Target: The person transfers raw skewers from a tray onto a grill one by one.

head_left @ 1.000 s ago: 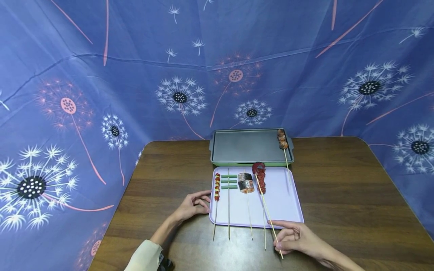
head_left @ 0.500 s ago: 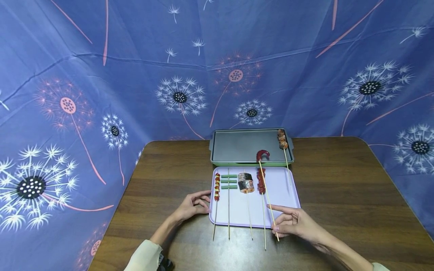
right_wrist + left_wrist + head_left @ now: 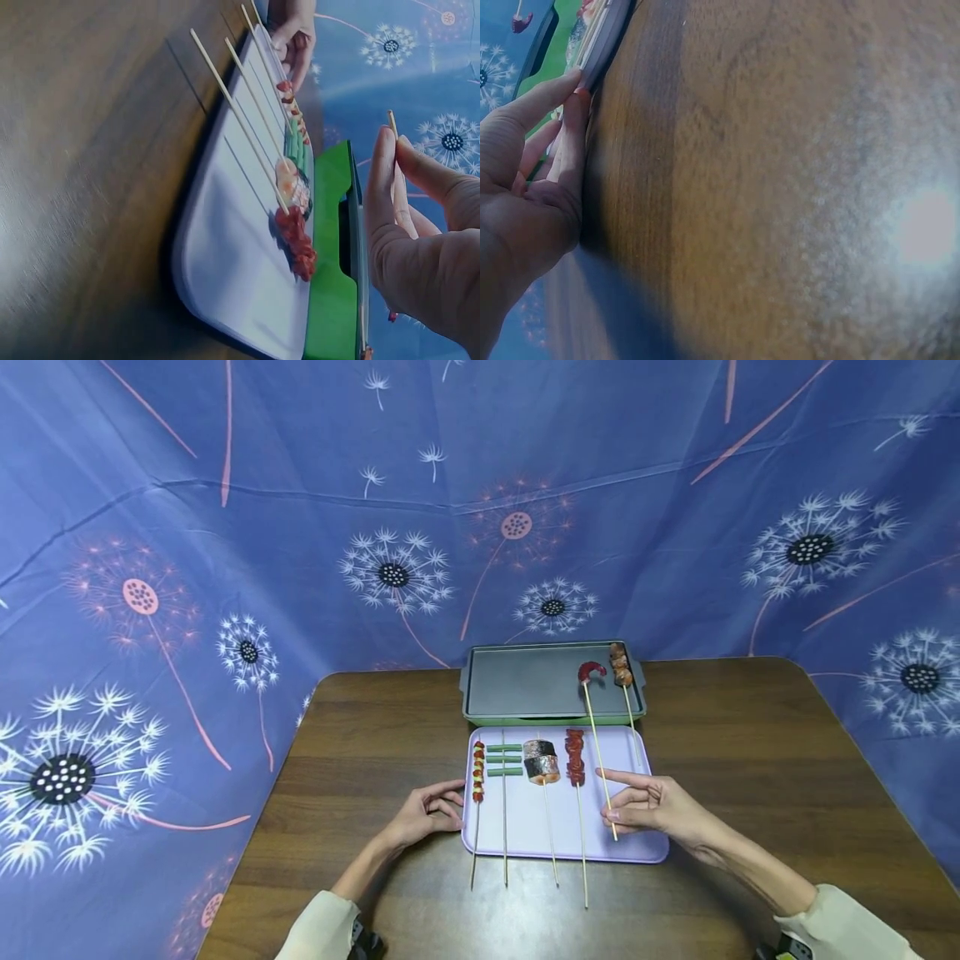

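In the head view my right hand (image 3: 648,806) pinches the lower end of a wooden skewer (image 3: 597,735) between thumb and fingers, the index finger stretched out along it. The skewer's dark red curled piece (image 3: 592,671) overlaps the right part of the grey griddle plate (image 3: 536,685), beside a browned meat skewer (image 3: 620,665) at its right edge. My left hand (image 3: 427,814) touches the left rim of the lilac tray (image 3: 626,853) with its fingertips. On the tray lie a red-and-yellow skewer (image 3: 478,772), a green-stick skewer (image 3: 504,760), a fish-chunk skewer (image 3: 542,762) and a red meat skewer (image 3: 575,758).
The griddle's green base (image 3: 334,300) stands right behind the tray on the wooden table (image 3: 375,727). Skewer sticks reach past the tray's front edge. A blue dandelion-print cloth (image 3: 480,568) hangs around the table's back and sides.
My right hand has moved forward with the pinched skewer, carrying its red curled piece from above the tray's meat skewer to over the griddle's right side. My left hand stays at the tray rim.
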A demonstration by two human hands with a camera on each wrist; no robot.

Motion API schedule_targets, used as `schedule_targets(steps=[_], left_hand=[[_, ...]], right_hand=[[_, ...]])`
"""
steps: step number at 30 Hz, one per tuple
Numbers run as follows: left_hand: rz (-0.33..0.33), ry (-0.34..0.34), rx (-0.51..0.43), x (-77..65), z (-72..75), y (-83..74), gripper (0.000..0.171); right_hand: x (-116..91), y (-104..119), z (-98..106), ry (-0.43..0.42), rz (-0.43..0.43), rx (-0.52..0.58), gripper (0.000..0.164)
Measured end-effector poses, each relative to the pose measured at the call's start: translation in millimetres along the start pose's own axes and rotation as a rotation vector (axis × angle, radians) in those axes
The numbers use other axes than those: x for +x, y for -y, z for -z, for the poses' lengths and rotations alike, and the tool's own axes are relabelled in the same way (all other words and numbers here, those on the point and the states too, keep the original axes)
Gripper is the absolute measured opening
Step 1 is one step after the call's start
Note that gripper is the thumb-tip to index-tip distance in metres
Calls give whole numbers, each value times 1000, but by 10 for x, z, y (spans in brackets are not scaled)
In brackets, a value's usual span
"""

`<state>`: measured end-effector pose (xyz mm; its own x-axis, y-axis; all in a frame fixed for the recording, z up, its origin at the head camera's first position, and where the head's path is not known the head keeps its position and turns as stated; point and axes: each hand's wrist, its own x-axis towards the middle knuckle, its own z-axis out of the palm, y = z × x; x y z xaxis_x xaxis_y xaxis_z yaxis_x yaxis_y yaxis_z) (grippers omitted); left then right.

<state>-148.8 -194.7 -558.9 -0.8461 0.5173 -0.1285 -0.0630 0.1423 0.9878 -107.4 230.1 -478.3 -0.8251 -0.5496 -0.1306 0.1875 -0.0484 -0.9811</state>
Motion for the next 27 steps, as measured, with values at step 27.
schedule_targets(steps=[27], left_hand=[[3,-6,-1,-2,-19,-16,70]], right_hand=[[412,207,246,-144,-128,-90,76]])
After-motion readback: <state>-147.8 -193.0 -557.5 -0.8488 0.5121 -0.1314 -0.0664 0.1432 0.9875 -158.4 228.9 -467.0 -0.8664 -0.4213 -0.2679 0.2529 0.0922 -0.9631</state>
